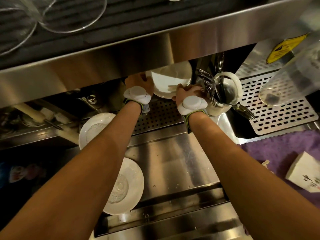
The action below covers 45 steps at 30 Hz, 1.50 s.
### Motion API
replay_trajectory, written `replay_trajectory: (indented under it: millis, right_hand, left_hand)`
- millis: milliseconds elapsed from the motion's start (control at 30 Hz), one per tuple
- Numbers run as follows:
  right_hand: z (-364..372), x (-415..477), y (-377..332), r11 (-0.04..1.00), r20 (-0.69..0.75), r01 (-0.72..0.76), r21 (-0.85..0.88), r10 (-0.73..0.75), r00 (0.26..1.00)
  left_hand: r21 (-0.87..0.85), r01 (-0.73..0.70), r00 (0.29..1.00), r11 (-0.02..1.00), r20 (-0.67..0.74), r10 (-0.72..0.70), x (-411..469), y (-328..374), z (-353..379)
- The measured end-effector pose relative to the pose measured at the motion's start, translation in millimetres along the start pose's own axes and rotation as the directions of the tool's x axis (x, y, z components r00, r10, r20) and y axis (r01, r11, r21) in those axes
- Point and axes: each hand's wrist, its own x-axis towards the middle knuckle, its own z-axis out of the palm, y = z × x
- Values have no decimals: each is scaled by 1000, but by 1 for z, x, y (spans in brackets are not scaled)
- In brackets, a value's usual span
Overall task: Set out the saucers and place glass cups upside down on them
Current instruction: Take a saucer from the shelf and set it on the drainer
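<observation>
Under the steel shelf stands a stack of white saucers (pixel 168 80). My left hand (pixel 139 83) grips the stack's left edge and my right hand (pixel 186 90) holds its right front edge, fingers over the rim. Two more white saucers lie on the steel counter below. The nearer saucer (pixel 134 186) carries an upturned glass cup (pixel 119 189). The farther saucer (pixel 93 127) carries another upturned glass cup (pixel 96 129), partly hidden by my left forearm.
A white jug (pixel 225 91) full of forks and spoons stands right beside my right hand. A perforated drain tray (pixel 280 113) lies at right, with a purple cloth (pixel 277 149) and a white box (pixel 304 172) in front. Glassware (pixel 52 16) sits on the top shelf.
</observation>
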Motion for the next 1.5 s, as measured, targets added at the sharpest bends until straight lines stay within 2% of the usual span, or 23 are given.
replay_trajectory:
  millis: [33, 133, 233, 333, 400, 500, 600, 700, 800, 867, 1067, 1200, 1500]
  right_hand:
    - [1, 2, 1, 999, -13, -4, -35, 3, 1000]
    - [-1, -7, 4, 995, 105, 45, 92, -54, 993]
    - [-4, -16, 3, 991, 127, 42, 125, -58, 990]
    - [-9, -29, 2, 999, -7, 48, 9, -48, 999]
    - [-15, -40, 2, 998, -55, 61, -2, -61, 997]
    - [-22, -59, 7, 988, -2, 135, 69, -136, 991]
    - [-25, -75, 16, 973, 53, 114, 199, -127, 991]
    - [-30, -90, 30, 975, 98, 110, 195, -131, 987]
    - [-42, -104, 48, 974, 81, 149, 170, -164, 983]
    - [-48, -110, 63, 978, 68, 166, 125, -175, 982]
    - [-62, -123, 112, 978, 153, 171, 119, -189, 970]
    - [-65, -127, 142, 987, 170, 136, 87, -150, 974]
    - [-61, -128, 181, 986, 272, 18, 167, -63, 960]
  left_hand:
    - [-12, 7, 1000, 1000, -13, -7, -1, -1, -1]
    - [-55, 36, 998, 998, -59, -39, -4, -2, -5]
    - [-90, 45, 993, 995, -101, -54, -9, 1, -10]
    - [-120, 49, 985, 992, -157, -67, -21, 4, -17]
    - [-138, 54, 978, 989, -192, -80, -29, 3, -23]
    - [-157, 96, 968, 983, -217, -129, -49, -2, -32]
    - [-236, 133, 951, 962, -242, -191, -76, -8, -37]
    - [-310, 162, 950, 937, -209, -233, -105, -13, -38]
    - [-377, 195, 944, 905, -178, -277, -136, -15, -35]
    - [-372, 217, 941, 902, -166, -295, -153, -17, -32]
    - [-375, 327, 928, 867, -47, -370, -204, -20, -21]
    - [-314, 376, 917, 872, -9, -399, -231, -23, -8]
    - [-278, 448, 891, 849, 60, -450, -265, -35, 15]
